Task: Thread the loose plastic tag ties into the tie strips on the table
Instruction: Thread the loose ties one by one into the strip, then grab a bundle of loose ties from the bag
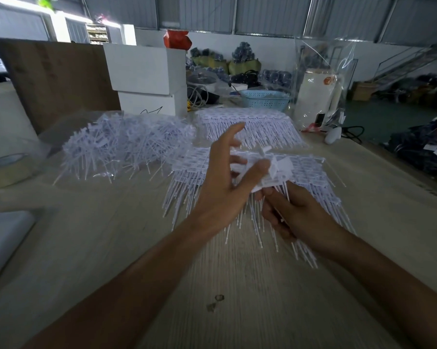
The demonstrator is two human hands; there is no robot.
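Observation:
A heap of loose white tag ties [126,144] lies at the left of the table. Two layered stacks of tie strips lie right of it: a far stack [252,122] and a near stack [310,170] with tails fanned toward me. My left hand [222,182] hovers over the near stack, thumb and fingers pinching a small bunch of white ties [270,167]; its index finger points away. My right hand [295,215] sits just below, fingers curled round the tails of the same bunch.
Two stacked white boxes [147,79] and a brown board [53,76] stand behind the heap. A blue basket [265,99] and a clear bag [323,91] sit at the back right. A tape roll [5,170] lies at the left edge.

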